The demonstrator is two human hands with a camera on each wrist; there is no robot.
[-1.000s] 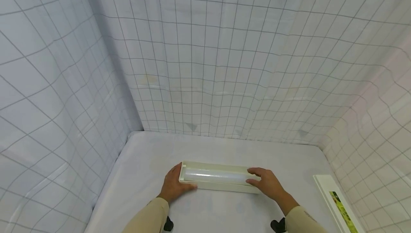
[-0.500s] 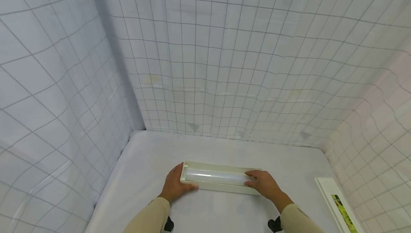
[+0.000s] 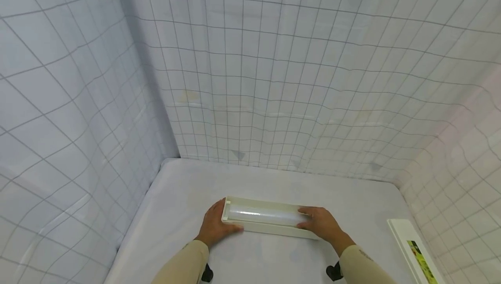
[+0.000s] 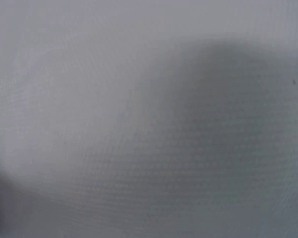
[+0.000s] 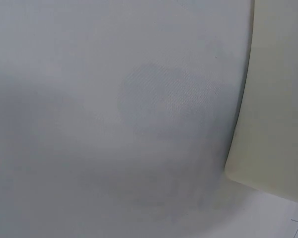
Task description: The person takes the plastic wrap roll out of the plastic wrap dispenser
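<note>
In the head view a long cream plastic box (image 3: pixel 270 229), like a cling film dispenser, lies open-topped on the white-covered table. Inside it is a shiny, translucent roll (image 3: pixel 258 214) that looks like cling film. My left hand (image 3: pixel 214 226) grips the box's left end, thumb along the front wall. My right hand (image 3: pixel 324 225) reaches over the right end, its thumb and fingers round the roll, hiding that end. The right wrist view has the box's outer wall (image 5: pixel 273 109) at its right edge. Only blurred white cloth shows in the left wrist view.
A long white lid-like piece (image 3: pixel 405 238) with a yellow-green label (image 3: pixel 422 261) lies at the table's right side. White sheets (image 3: pixel 270 79) with a grid pattern hang as walls at the back and both sides. The white-covered table (image 3: pixel 250 175) extends behind the box.
The right hand has moved slightly left along the roll, its fingers now closer in on it. The left hand keeps its grip on the box. The head view has shifted slightly.
</note>
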